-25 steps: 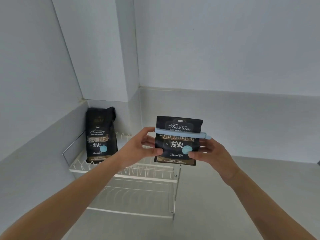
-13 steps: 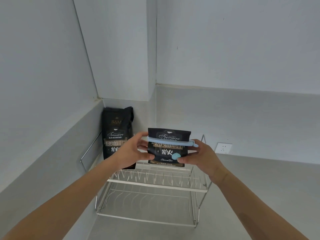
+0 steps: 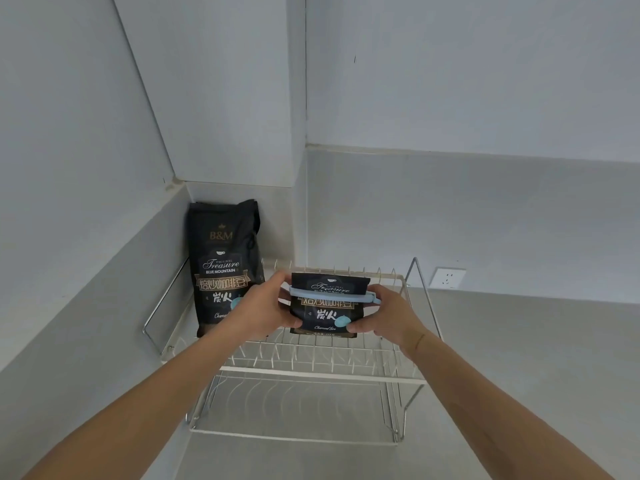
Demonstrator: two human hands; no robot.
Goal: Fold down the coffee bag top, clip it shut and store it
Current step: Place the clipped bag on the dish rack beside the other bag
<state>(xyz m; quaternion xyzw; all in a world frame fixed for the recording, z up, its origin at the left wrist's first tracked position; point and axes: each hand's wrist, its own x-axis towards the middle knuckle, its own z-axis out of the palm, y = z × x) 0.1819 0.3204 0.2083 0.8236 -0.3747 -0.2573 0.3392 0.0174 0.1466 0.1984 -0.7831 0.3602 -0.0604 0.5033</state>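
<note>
A short black coffee bag (image 3: 327,308) with its top folded down is upright over the upper tier of a white wire rack (image 3: 311,370). A light blue clip (image 3: 374,298) runs across the bag just below the fold. My left hand (image 3: 263,306) grips the bag's left edge and my right hand (image 3: 384,315) grips its right edge by the clip's end. I cannot tell whether the bag's bottom touches the rack.
A taller black coffee bag (image 3: 223,268), unfolded, stands at the rack's left end in the wall corner. The rack has a lower tier and stands on a grey counter (image 3: 519,358). A white wall socket (image 3: 448,278) sits to the right behind it.
Both hands have carried the clipped bag forward and down until it is over the rack's upper tier. The camera has come closer to the rack.
</note>
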